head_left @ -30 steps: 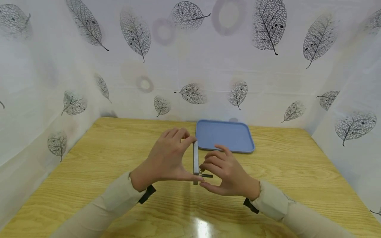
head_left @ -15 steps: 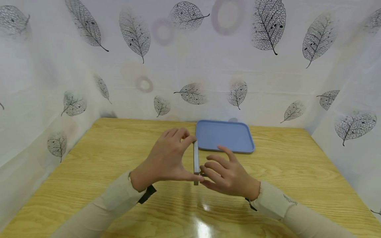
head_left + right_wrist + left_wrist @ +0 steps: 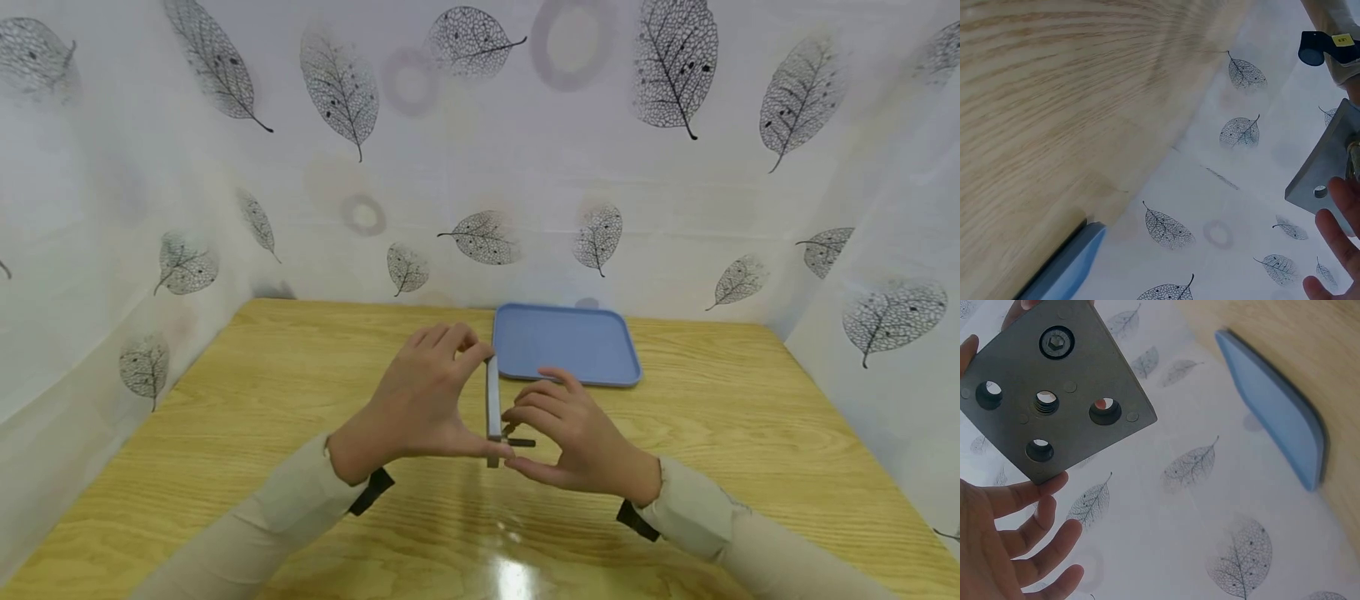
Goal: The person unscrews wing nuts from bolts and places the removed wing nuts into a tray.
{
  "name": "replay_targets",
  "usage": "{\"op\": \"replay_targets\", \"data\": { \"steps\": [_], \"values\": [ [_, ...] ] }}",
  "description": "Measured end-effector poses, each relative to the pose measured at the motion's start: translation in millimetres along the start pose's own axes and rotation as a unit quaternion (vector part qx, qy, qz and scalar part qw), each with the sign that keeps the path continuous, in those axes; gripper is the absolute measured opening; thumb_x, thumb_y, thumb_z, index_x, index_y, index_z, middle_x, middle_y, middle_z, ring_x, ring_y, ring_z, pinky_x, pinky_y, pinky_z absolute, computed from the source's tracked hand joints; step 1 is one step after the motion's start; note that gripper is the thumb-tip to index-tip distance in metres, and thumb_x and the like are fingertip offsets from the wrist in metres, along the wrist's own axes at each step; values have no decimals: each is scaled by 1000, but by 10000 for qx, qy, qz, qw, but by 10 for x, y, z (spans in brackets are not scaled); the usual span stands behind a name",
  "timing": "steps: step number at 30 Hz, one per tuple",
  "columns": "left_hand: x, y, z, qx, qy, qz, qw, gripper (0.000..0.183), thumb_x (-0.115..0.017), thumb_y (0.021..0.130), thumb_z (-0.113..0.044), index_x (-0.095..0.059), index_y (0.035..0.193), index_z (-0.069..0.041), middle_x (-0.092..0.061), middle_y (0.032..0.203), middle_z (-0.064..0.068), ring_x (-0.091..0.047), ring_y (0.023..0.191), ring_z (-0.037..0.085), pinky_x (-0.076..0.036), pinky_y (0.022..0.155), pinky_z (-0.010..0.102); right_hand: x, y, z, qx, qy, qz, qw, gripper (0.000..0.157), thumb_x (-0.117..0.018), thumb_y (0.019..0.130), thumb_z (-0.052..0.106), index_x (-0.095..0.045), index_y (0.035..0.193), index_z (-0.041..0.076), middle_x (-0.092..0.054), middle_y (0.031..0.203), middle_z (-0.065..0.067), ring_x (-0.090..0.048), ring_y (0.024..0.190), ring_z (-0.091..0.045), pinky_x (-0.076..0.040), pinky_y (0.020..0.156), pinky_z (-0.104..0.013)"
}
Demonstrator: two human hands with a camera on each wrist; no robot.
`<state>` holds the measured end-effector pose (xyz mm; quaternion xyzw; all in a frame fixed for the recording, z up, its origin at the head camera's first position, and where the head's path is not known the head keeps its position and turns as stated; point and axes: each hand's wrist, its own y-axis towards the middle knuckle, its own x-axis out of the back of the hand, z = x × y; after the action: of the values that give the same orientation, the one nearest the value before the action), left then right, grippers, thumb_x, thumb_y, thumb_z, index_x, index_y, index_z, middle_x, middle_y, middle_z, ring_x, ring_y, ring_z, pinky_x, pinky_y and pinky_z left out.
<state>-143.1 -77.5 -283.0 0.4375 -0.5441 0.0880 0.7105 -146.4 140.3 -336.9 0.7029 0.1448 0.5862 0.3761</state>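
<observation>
My left hand (image 3: 431, 400) holds a thick grey metal plate (image 3: 492, 396) on edge above the table, pinched between thumb and fingertips. In the left wrist view the flat face of the plate (image 3: 1016, 375) shows several round holes, and a socket-head bolt (image 3: 1056, 342) sits in one. A dark rod (image 3: 522, 442) sticks out of the plate's right side. Beside it, a small brass-coloured piece (image 3: 1354, 156) shows on that side in the right wrist view. My right hand (image 3: 581, 437) is spread around the rod, bent fingertips close to the plate, thumb apart below.
A shallow blue tray (image 3: 566, 343) lies flat at the back of the wooden table (image 3: 337, 517), behind my right hand. Leaf-printed white cloth (image 3: 450, 175) hangs along the back and both sides.
My right fingers closed over the rod half a second ago, hiding most of it, then spread back so it shows again. My left hand and the plate have hardly moved.
</observation>
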Motion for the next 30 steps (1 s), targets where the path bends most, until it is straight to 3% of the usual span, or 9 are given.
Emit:
{"op": "replay_targets", "data": {
  "steps": [6, 14, 24, 30],
  "values": [
    [-17, -10, 0, -69, -1, -107, 9999, 91, -70, 46, -80, -61, 107, -13, -52, 97, 1, -51, 88, 19, -44, 88, 39, -11, -19, -8, -176, 372, 24, 9992, 33, -51, 93, 42, -66, 89, 13, -64, 86, 3, -58, 88, -13, -39, 97, -48],
    [-22, -13, 5, -106, 23, -167, 9998, 91, -70, 45, -81, -61, 106, -13, -52, 97, 1, -52, 88, 19, -44, 86, 38, -31, -12, 3, -295, 344, 166, 9988, 37, -50, 93, 45, -67, 93, 11, -65, 87, 3, -59, 86, -12, -40, 94, -45],
    [-25, -15, 8, -82, 30, -116, 9999, 91, -70, 47, -80, -62, 107, -12, -52, 98, 1, -52, 89, 20, -44, 88, 38, -62, -5, -28, 489, -138, -266, 9984, 29, -52, 93, 35, -68, 85, 12, -67, 80, 3, -60, 83, -15, -44, 87, -51],
    [-31, -12, 15, -40, 37, -90, 9999, 93, -69, 47, -80, -63, 109, -11, -53, 99, 1, -54, 90, 21, -45, 88, 38, -64, -15, -28, 726, -256, -293, 9966, 24, -55, 93, 30, -68, 84, 13, -67, 78, 3, -61, 80, -14, -47, 86, -45]
  ]
}}
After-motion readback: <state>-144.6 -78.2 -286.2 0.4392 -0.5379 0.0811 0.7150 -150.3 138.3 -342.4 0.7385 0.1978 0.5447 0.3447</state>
